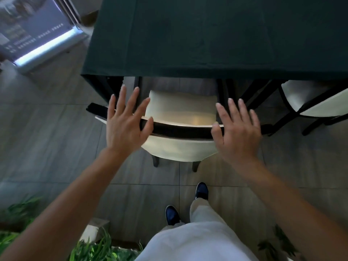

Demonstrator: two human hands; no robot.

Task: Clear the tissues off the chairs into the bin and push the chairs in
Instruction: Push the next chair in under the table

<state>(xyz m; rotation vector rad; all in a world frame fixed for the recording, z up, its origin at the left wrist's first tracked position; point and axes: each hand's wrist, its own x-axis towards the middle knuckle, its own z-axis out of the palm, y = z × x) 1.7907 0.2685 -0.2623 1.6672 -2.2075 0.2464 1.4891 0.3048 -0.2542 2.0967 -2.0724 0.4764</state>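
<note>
Between both open hands [128, 123], chair [180, 147]

Chair [180, 146] snug beneath table [207, 44]; floor [47, 119] open.

Ahead of you: table under a dark green cloth [216, 34], bare. Grey tiled floor [56, 119] below. Glass-fronted lit cabinet [35, 34] at far left, contents blurred. Green plants [90, 249] by your left. You wear dark blue shoes [201, 191], pale trousers [203, 213].

Two chairs show: one cream chair [180, 110] pushed partway under the bench [207, 34], and a second chair [316, 102] at the right edge. Two hands [128, 121] [237, 132] spread open, and two dark shoes [201, 190] [172, 215] stand on the floor.
</note>
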